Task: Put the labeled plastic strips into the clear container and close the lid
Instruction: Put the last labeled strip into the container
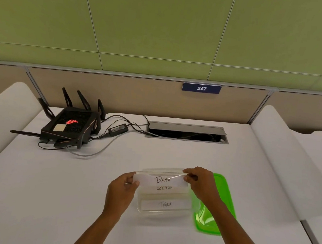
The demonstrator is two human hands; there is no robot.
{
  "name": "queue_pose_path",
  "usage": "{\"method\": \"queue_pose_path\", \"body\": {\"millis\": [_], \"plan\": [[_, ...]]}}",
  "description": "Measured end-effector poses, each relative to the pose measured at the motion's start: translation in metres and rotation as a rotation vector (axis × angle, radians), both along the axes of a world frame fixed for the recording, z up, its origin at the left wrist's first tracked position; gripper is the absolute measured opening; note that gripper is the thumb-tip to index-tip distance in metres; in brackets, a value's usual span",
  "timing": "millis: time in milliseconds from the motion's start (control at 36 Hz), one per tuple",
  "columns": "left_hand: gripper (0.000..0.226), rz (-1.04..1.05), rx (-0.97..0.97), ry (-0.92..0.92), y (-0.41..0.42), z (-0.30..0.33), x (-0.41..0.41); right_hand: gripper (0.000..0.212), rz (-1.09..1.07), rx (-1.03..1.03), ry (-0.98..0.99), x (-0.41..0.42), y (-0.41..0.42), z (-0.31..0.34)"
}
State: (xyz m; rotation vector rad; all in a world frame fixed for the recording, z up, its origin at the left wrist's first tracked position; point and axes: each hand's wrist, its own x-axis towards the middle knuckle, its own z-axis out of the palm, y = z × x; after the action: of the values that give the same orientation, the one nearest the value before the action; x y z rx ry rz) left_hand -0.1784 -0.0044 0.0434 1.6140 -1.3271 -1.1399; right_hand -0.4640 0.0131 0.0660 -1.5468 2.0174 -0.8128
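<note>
A clear rectangular container [141, 209] stands open on the white table, near the front. Inside it lie a strip marked ZEBRA [165, 188] and a strip marked TIGER [166, 204]. Over the container's far edge I hold a clear strip labeled BEAR [162, 179] by its two ends. My left hand [125, 186] pinches the left end and my right hand [198, 179] pinches the right end. The green lid [221, 201] lies flat on the table just right of the container, partly under my right forearm.
A black router [71, 128] with antennas, its power brick [118, 130] and cables sit at the back left. A cable hatch [186, 132] is open in the table at the back. White dividers flank the desk on both sides.
</note>
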Motion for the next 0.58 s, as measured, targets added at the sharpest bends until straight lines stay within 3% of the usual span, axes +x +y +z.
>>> {"method": "queue_pose_path", "body": {"millis": [333, 583], "plan": [[0.023, -0.094, 0.112, -0.103, 0.018, 0.004, -0.019, 0.024, -0.007, 0.095, 0.107, -0.020, 0.011, -0.018], [0.041, -0.187, 0.187, -0.376, 0.025, 0.003, -0.039, 0.025, -0.038, 0.179, 0.260, -0.025, 0.019, -0.021]]}}
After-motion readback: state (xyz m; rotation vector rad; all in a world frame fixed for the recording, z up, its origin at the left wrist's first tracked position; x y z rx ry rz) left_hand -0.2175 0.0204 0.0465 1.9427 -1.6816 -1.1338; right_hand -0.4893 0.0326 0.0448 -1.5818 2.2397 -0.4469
